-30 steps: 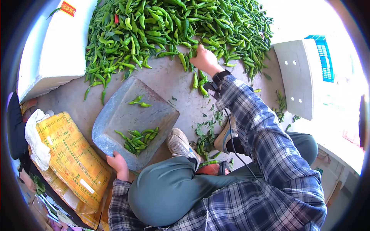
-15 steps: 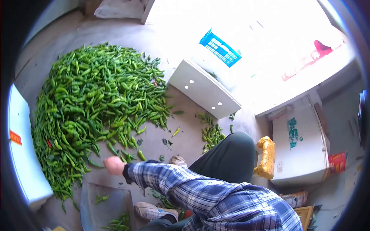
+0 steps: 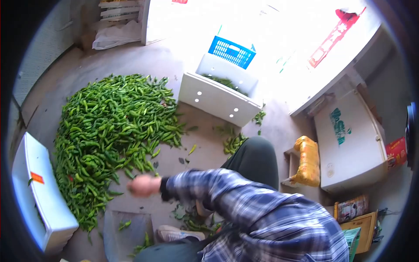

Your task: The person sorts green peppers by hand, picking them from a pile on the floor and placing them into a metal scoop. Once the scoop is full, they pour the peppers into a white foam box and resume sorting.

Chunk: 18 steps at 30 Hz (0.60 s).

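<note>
My right hand, at the end of a plaid sleeve, hovers by the lower right edge of a large heap of green chili peppers. Its fingers look curled closed but are blurred, so I cannot make out what is in them. Below it lies a grey dustpan-like scoop with a few peppers in it. Beside my shoe, more green peppers and leaves are scattered on the floor. My left hand is out of view.
A white foam box holding some green stuff stands beyond the heap, with a blue crate behind it. Another white foam box is at the left. To the right are a yellow-wrapped stool and a white chest.
The view has shifted and turned, showing more of both foam boxes. My right hand remains near the heap's edge, now blurred by motion.
</note>
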Available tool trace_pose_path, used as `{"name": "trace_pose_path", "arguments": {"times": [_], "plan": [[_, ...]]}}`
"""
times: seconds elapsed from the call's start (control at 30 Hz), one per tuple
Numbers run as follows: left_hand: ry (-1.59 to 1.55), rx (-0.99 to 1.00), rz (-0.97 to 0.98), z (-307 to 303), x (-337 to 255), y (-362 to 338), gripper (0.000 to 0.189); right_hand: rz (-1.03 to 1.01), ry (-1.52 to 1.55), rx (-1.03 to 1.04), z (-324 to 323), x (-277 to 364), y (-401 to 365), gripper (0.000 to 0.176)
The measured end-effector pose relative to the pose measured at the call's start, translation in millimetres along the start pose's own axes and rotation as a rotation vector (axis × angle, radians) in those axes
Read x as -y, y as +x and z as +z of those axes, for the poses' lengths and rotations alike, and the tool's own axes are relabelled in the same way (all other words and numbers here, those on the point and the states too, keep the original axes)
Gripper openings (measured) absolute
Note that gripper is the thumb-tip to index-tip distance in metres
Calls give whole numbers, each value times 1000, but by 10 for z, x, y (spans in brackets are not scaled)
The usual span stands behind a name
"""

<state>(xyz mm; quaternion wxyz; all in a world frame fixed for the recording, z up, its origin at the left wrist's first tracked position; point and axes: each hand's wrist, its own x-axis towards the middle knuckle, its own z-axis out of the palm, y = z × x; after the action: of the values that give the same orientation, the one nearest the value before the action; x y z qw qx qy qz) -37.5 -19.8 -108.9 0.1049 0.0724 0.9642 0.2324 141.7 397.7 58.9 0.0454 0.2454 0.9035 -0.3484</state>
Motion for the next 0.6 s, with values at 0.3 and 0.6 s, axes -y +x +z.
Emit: {"name": "trace_pose_path", "arguments": {"times": [0.3,0.6], "plan": [[-52,106,106,16,-539,-118,29,330,-554,-690,-2406,-844,-1004,12],[-149,235,155,-39,-203,-137,29,730,-1034,-770,-3913,-2145,-1466,32]]}}
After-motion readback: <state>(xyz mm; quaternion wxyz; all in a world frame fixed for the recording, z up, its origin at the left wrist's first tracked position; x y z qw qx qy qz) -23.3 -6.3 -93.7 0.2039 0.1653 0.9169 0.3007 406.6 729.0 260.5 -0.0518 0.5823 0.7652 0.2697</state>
